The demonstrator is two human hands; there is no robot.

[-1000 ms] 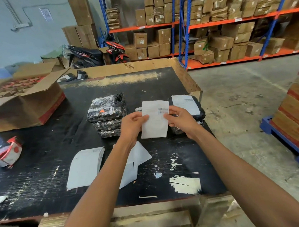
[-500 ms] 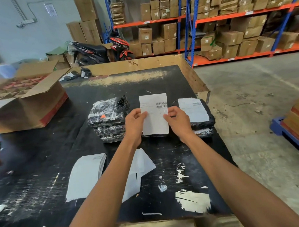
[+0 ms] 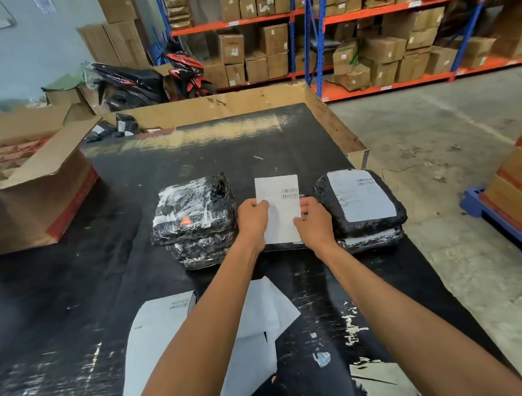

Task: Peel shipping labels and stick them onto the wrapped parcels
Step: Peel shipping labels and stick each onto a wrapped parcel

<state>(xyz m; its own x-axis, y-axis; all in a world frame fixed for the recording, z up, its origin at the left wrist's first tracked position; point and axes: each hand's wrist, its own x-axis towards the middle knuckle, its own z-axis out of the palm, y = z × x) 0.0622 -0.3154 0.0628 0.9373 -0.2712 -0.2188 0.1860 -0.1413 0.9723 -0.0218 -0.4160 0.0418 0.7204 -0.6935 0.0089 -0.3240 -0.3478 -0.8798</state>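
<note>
A white shipping label (image 3: 279, 209) with barcodes lies flat over a dark parcel in the middle of the black table; that parcel is almost fully hidden. My left hand (image 3: 252, 220) pinches the label's left edge. My right hand (image 3: 313, 222) holds its right edge with curled fingers. Left of the label stands a stack of black wrapped parcels (image 3: 195, 220) with no label on top. To the right, a second stack of wrapped parcels (image 3: 360, 207) carries a white label on its top parcel.
A label sheet (image 3: 153, 337) and peeled white backing papers (image 3: 262, 323) lie near the front of the black table (image 3: 236, 145). An open cardboard box (image 3: 35, 189) stands at the left. Shelving with cartons (image 3: 366, 37) and a motorbike (image 3: 147, 80) are behind; a blue pallet (image 3: 500, 217) is at right.
Both hands have carried the label from held up in the air down and forward; it now lies flat between the two parcel stacks.
</note>
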